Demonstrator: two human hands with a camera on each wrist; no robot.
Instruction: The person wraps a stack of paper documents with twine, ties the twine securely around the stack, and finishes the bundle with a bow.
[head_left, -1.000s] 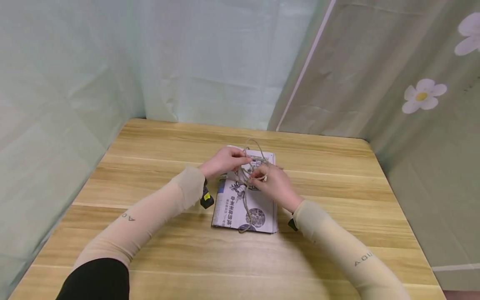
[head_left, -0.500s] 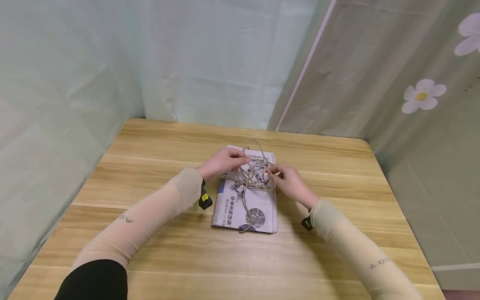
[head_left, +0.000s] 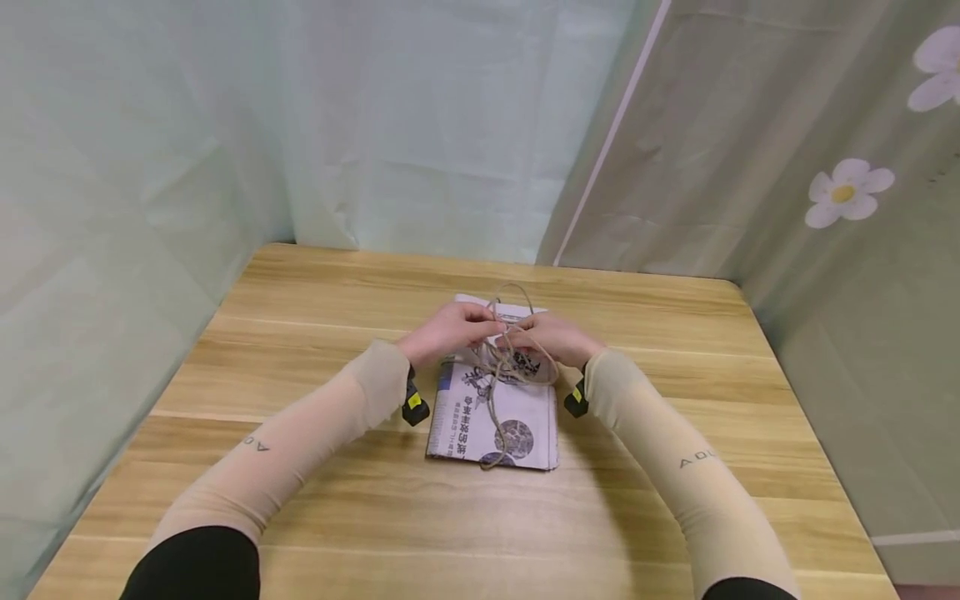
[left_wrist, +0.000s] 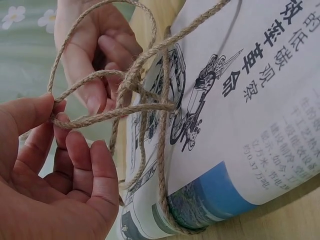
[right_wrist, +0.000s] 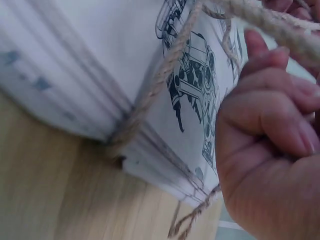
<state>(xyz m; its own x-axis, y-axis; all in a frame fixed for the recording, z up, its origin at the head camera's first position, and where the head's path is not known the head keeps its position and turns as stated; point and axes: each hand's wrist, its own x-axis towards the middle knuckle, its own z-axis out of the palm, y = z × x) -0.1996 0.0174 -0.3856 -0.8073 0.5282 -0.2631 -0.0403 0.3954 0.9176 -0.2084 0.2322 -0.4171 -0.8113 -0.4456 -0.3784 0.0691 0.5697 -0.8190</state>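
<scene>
A folded newspaper bundle point(head_left: 459, 417) lies on the table, wrapped with brown twine point(left_wrist: 125, 109). My left hand point(head_left: 452, 332) is above its far left part and pinches a bend of the twine between thumb and forefinger, plain in the left wrist view. From the right, my right hand point(head_left: 558, 337) reaches over the bundle behind a loose loop, fingers curled close to the left fingertips. In the right wrist view that hand point(right_wrist: 272, 130) shows bent fingers beside the twine; whether twine lies between their tips is hidden. A loose tail of twine runs down the newspaper to its near edge.
The wooden table point(head_left: 337, 517) extends on all sides of the bundle. Pale curtains point(head_left: 420, 125) hang behind and at the left, with a flowered grey curtain point(head_left: 697, 167) at the right. Loose twine loops stand up above the newspaper.
My right hand drew away to the right, spreading a loop, then came back left and behind that loop towards the left hand. The left hand kept its pinch nearly in place.
</scene>
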